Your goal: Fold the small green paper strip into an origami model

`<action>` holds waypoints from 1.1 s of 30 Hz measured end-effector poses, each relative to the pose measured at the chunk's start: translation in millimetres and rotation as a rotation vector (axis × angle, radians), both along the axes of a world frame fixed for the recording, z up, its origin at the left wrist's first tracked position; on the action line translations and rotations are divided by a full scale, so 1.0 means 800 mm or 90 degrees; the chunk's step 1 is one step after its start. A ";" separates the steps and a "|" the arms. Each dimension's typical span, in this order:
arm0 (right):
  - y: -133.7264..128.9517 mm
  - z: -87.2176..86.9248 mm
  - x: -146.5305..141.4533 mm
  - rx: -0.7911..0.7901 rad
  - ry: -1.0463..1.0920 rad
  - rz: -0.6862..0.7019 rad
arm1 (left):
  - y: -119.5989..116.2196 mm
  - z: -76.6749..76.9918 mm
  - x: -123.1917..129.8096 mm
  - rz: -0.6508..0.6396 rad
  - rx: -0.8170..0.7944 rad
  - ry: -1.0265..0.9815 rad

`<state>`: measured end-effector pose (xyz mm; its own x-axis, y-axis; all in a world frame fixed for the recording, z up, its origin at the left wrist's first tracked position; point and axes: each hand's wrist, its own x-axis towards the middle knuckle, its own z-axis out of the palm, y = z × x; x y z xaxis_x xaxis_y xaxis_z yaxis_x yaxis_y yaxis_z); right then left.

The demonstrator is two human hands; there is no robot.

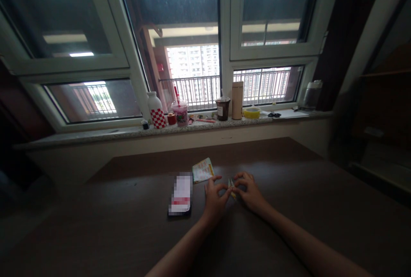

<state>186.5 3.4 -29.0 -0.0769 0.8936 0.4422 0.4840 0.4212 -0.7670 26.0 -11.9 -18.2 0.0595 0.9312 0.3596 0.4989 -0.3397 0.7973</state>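
My left hand (214, 195) and my right hand (248, 191) meet above the middle of the dark table (128, 242). Thumb and forefinger of each pinch a small, pointed, pale-and-yellow folded piece (232, 193), perhaps paper; its exact kind is too small to make out. Fingertips cover part of it. Just beyond my left hand lies a flat printed packet or leaflet (202, 171), white with green and yellow edges. To the left of that hand, a phone (181, 195) rests face up with a lit, blurred screen.
Behind the table runs a stone windowsill (128, 131). On it stand a red-checked white bottle (156, 110), a pink drink cup (180, 112), a brown drink cup (222, 109), a beige flask (237, 100), a yellow tape roll (252, 112) and black-handled scissors (274, 115).
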 end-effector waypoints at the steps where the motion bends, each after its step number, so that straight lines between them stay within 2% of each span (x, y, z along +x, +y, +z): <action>1: 0.000 0.000 0.000 0.000 0.003 -0.007 | 0.000 -0.001 0.000 0.002 0.002 -0.004; 4: 0.002 -0.002 0.000 -0.003 0.012 -0.018 | 0.001 -0.003 -0.002 0.008 0.017 -0.021; 10: 0.001 0.003 0.003 -0.026 0.064 0.037 | 0.005 -0.008 -0.005 0.027 0.054 -0.038; 15: -0.005 0.011 0.002 -0.079 0.113 0.048 | 0.004 -0.007 -0.006 0.028 0.043 -0.036; 19: -0.006 0.014 0.002 -0.076 0.134 0.040 | 0.003 -0.008 -0.006 0.028 0.044 -0.027; 33: -0.004 0.010 0.004 -0.077 0.072 0.037 | 0.003 -0.010 -0.005 0.055 0.043 -0.014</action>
<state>189.6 0.5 -20.6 -0.0849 0.9364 0.3405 0.3690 0.3470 -0.8622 21.8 -9.5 -26.2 -0.0284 0.9064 0.4215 0.5109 -0.3493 0.7855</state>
